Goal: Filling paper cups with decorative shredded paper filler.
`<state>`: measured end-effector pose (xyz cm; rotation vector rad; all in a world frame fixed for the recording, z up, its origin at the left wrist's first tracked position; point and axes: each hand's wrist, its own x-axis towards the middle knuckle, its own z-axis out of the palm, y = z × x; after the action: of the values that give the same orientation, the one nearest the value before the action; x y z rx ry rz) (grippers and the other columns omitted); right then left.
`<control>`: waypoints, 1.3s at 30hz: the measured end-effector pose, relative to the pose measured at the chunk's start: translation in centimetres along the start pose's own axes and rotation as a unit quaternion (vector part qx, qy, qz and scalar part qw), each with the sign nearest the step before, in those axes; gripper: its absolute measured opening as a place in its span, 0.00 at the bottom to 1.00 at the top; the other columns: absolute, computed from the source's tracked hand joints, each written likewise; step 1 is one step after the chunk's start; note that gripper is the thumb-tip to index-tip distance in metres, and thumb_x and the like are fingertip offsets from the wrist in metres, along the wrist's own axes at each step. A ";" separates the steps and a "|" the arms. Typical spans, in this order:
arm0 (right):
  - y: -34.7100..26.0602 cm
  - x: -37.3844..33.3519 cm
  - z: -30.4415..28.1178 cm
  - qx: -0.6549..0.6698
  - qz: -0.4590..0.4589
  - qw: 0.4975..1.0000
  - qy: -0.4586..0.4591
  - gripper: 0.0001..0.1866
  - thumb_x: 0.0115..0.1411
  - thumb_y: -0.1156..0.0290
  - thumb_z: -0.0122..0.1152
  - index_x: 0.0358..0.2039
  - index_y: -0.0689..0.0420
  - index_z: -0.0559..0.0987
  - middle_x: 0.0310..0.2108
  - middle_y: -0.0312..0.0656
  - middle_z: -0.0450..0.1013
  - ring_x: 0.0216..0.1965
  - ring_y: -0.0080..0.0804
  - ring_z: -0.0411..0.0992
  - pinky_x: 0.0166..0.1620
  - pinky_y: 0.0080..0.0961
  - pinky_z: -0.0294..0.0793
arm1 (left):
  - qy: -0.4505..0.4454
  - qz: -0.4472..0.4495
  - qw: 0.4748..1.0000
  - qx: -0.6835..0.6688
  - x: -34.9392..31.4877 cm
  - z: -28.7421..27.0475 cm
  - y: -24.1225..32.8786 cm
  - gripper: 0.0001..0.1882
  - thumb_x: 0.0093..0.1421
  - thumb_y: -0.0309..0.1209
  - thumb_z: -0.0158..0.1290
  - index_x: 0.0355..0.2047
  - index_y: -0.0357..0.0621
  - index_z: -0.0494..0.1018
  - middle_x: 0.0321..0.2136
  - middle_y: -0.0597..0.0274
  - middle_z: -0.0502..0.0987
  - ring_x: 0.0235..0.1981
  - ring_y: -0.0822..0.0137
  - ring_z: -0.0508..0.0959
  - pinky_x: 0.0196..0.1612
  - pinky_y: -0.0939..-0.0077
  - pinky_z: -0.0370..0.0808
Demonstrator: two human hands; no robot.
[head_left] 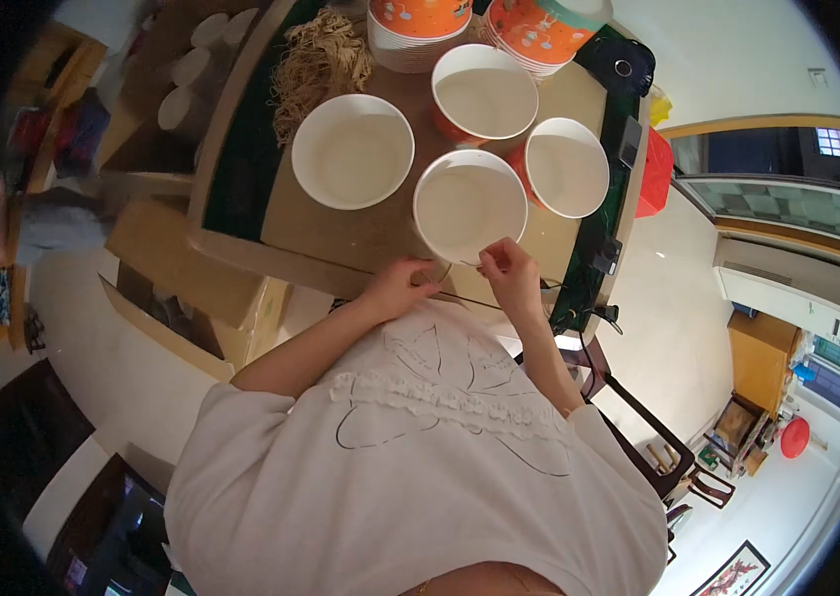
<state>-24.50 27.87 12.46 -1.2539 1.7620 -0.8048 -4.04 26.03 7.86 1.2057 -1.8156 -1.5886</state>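
Several white-lined paper buckets stand mouth up on the table. The nearest bucket (470, 207) is right in front of me, with both hands at its near rim. My right hand (512, 278) is closed in a pinch on a thin tan cord (446, 270) by that rim. On the other side of the cord, my left hand (402, 288) has its fingers pinched together on it. Part of the cord is hidden by my fingers. Around this one stand a left bucket (352, 151), a far bucket (485, 91) and a right bucket (567, 167).
A heap of tan cords (323, 65) lies at the far left of the table (316, 236). Beyond the buckets rise two orange-and-white bucket stacks (418, 45) (549, 35). Cartons (182, 258) stand left of the table. Dark devices and cables (607, 256) line its right edge.
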 end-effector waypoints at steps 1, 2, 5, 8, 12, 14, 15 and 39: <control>-0.1 -0.1 0.1 0.002 0.004 1.000 0.008 0.05 0.55 0.76 0.58 0.28 0.64 0.73 0.20 0.41 0.73 0.23 0.26 0.75 0.29 0.20 0.74 | 0.003 -0.001 1.000 -0.001 0.0 0.4 -0.5 0.17 0.50 0.36 0.59 0.35 0.35 0.72 0.24 0.59 0.74 0.28 0.61 0.75 0.33 0.65 0.71; -0.3 -0.1 0.1 0.003 0.008 1.000 0.016 0.05 0.53 0.76 0.59 0.28 0.64 0.74 0.19 0.43 0.74 0.23 0.29 0.75 0.28 0.22 0.73 | -0.013 -0.046 0.996 -0.073 0.5 0.7 0.3 0.17 0.51 0.37 0.58 0.36 0.37 0.73 0.22 0.64 0.72 0.24 0.67 0.72 0.27 0.71 0.70; -0.5 -0.1 0.0 -0.018 0.006 1.000 0.018 0.05 0.54 0.75 0.58 0.27 0.64 0.74 0.20 0.42 0.74 0.23 0.28 0.75 0.28 0.21 0.73 | -0.060 -0.160 0.957 -0.235 2.2 1.5 0.1 0.15 0.53 0.37 0.58 0.36 0.41 0.73 0.19 0.71 0.69 0.17 0.76 0.67 0.18 0.79 0.64; -1.3 -0.2 -0.4 -0.021 0.031 0.999 0.019 0.05 0.54 0.75 0.58 0.27 0.63 0.74 0.19 0.41 0.74 0.22 0.26 0.75 0.28 0.21 0.73 | -0.096 -0.251 0.887 -0.375 2.9 2.1 0.4 0.12 0.53 0.34 0.58 0.35 0.42 0.72 0.17 0.72 0.66 0.14 0.80 0.61 0.14 0.83 0.57; -0.7 -0.2 -0.5 -0.001 0.032 0.999 0.025 0.06 0.54 0.74 0.58 0.26 0.63 0.74 0.19 0.40 0.74 0.22 0.25 0.75 0.28 0.21 0.73 | -0.069 -0.335 0.836 -0.429 3.5 2.6 1.0 0.08 0.53 0.31 0.57 0.30 0.41 0.72 0.16 0.71 0.68 0.12 0.80 0.61 0.13 0.84 0.56; -0.5 -0.1 -0.5 -0.001 0.045 0.999 0.022 0.06 0.53 0.73 0.59 0.27 0.62 0.74 0.19 0.41 0.74 0.21 0.27 0.74 0.28 0.22 0.73 | -0.108 -0.309 0.869 -0.370 3.0 2.1 2.0 0.06 0.54 0.30 0.56 0.28 0.42 0.73 0.18 0.70 0.70 0.14 0.80 0.64 0.15 0.83 0.59; -0.3 0.0 -0.5 0.000 0.045 0.999 0.022 0.06 0.53 0.73 0.59 0.27 0.62 0.74 0.19 0.41 0.74 0.21 0.27 0.74 0.28 0.22 0.73 | -0.144 -0.281 0.896 -0.312 2.5 1.7 2.7 0.04 0.54 0.30 0.55 0.26 0.43 0.73 0.19 0.69 0.73 0.15 0.79 0.67 0.17 0.83 0.63; -0.5 0.0 -0.5 -0.063 -0.058 0.996 0.023 0.03 0.54 0.74 0.57 0.30 0.59 0.75 0.21 0.43 0.73 0.21 0.33 0.73 0.26 0.25 0.70 | -0.078 0.201 0.967 0.135 5.8 0.1 4.3 0.05 0.56 0.29 0.47 0.26 0.44 0.70 0.24 0.57 0.72 0.26 0.53 0.74 0.28 0.61 0.70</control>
<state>-24.72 27.75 13.08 -1.4421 1.8151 -0.8036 -8.56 21.16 10.70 0.7600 -2.2625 -1.2632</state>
